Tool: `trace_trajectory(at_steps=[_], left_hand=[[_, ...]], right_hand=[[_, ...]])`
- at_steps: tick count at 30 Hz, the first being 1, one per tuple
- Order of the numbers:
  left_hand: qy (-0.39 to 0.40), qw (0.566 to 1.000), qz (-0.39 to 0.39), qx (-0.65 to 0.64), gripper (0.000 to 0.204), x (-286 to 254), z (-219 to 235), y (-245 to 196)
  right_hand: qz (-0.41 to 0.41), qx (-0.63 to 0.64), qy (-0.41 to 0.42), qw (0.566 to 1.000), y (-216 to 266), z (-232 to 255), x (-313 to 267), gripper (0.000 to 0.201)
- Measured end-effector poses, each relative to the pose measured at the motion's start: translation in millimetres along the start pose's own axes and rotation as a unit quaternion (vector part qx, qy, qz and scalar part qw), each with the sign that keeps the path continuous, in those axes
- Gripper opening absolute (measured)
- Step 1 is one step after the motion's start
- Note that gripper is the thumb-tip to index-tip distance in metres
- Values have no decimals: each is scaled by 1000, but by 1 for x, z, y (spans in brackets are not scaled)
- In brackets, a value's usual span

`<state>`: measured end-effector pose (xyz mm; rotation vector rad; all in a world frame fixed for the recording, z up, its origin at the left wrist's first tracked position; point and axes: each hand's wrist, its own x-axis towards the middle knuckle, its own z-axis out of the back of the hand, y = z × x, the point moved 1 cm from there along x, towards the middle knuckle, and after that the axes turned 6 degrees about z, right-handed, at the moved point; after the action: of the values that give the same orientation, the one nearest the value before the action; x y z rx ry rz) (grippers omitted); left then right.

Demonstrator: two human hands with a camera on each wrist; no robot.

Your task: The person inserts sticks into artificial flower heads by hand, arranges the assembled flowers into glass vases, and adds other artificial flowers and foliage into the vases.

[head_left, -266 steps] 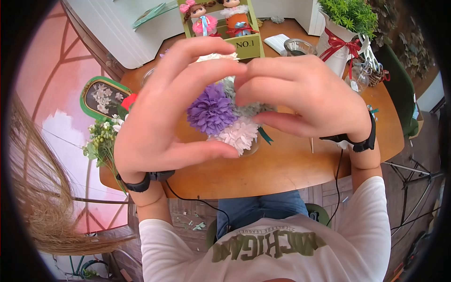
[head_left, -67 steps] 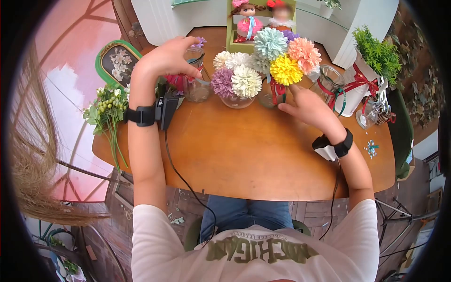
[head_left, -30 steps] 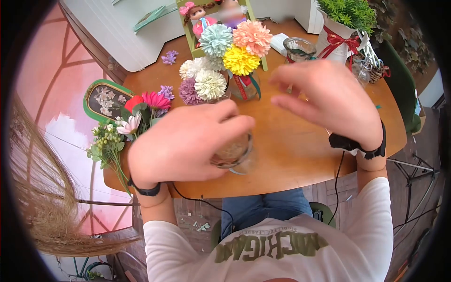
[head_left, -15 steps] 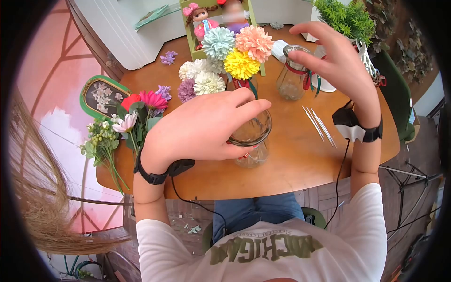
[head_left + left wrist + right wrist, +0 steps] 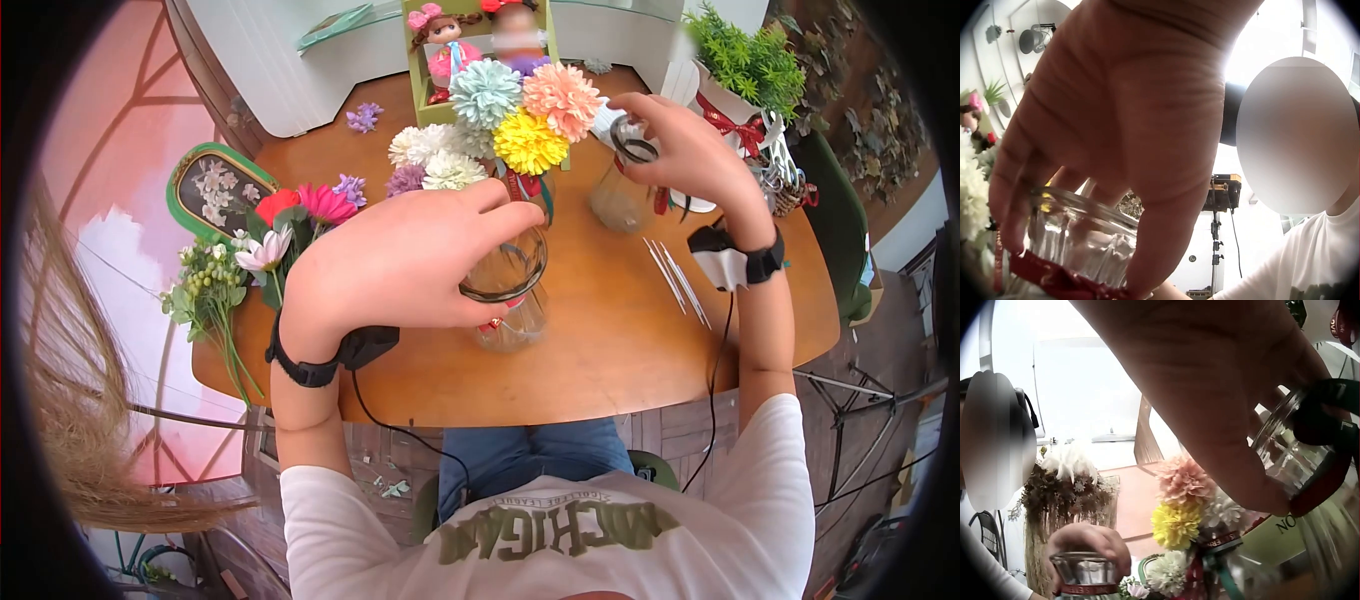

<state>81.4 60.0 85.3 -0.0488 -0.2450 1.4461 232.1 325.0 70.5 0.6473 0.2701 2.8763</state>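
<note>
Near the middle of the table, my left hand (image 5: 400, 262) grips a clear glass vase (image 5: 512, 325) around its neck from above. In the left wrist view, thumb and fingers curl around the glass rim (image 5: 1088, 205), above a red ribbon (image 5: 1066, 280). Farther right, my right hand (image 5: 697, 162) holds a second glass vase (image 5: 617, 205) at its neck. A dark green ribbon (image 5: 1335, 419) circles that vase's neck in the right wrist view. Behind the left hand stand pompom flowers: a yellow bloom (image 5: 530, 142), a peach bloom (image 5: 562, 100) and a pale blue bloom (image 5: 485, 92).
Loose flowers, including a pink bloom (image 5: 327, 204), and green-berried stems (image 5: 205, 292) lie at the left by an oval frame (image 5: 182, 205). Thin white sticks (image 5: 678, 282) lie at right. A doll box (image 5: 425, 97) and potted plant (image 5: 745, 55) stand behind.
From far left, the left hand has brought a glass vase to the front middle. The right hand has left the flower arrangement and lowered onto the right vase's neck.
</note>
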Motion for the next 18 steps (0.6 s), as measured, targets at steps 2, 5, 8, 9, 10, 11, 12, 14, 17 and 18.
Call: trace_trajectory(at_steps=[2,5,8,9,10,11,12,14,17,18], left_hand=[[23,999,36,-11,65,-2,4,1],[29,998,52,16,64,-2,5,3],[6,999,41,18,63,-4,-2,8],[2,998,59,17,63,-6,-1,8],[12,998,58,22,64,-7,1,6],[22,998,58,27,65,-9,3,5],[26,997,64,25,66,-11,4,5],[21,997,69,16,67,-15,6,7],[9,999,50,6,69,-22,13,14],[-18,999,49,13,69,-25,16,16]], right_hand=[[35,-4,18,999,17,16,-7,59],[84,32,60,994,43,35,-20,56],[149,70,106,981,65,33,-29,54],[164,78,127,975,78,34,-30,55],[194,74,123,970,84,29,-32,56],[210,73,119,968,94,27,-34,58],[210,46,118,969,101,24,-39,59],[219,22,116,969,110,21,-44,59],[223,-2,106,969,115,20,-44,61],[222,-5,104,969,114,19,-43,61]])
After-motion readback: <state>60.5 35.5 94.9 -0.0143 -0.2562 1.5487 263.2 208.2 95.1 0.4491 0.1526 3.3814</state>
